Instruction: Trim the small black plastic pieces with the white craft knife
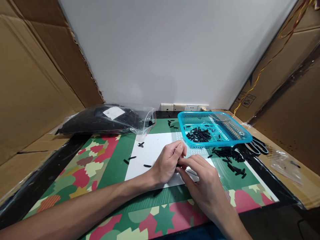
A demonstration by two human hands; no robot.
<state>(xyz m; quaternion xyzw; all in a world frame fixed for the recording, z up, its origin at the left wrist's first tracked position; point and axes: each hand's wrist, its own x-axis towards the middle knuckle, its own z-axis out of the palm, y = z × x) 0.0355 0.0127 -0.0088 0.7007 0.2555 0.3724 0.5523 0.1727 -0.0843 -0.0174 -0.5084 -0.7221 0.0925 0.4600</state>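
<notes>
My left hand (168,160) is closed in a loose fist over the white sheet (147,146); what its fingers hold is hidden. Touching it from the right, my right hand (200,173) pinches with thumb and forefinger around a small dark bit, apparently one of the short black pieces, mostly covered by the fingers. Similar black pieces (147,165) lie scattered on the sheet's left side. Beyond my hands stands a blue plastic basket (215,144), with a heap of black pieces (199,134) inside. More black pieces (236,169) are strewn to the right.
A clear zip bag (100,121) packed with black material rests at the back left. Scissors (258,146) lie right of the basket, near a small clear bag (285,166). Cardboard (32,66) walls both sides; sockets (191,107) line the rear wall. Patterned green mat (115,163) covers the table.
</notes>
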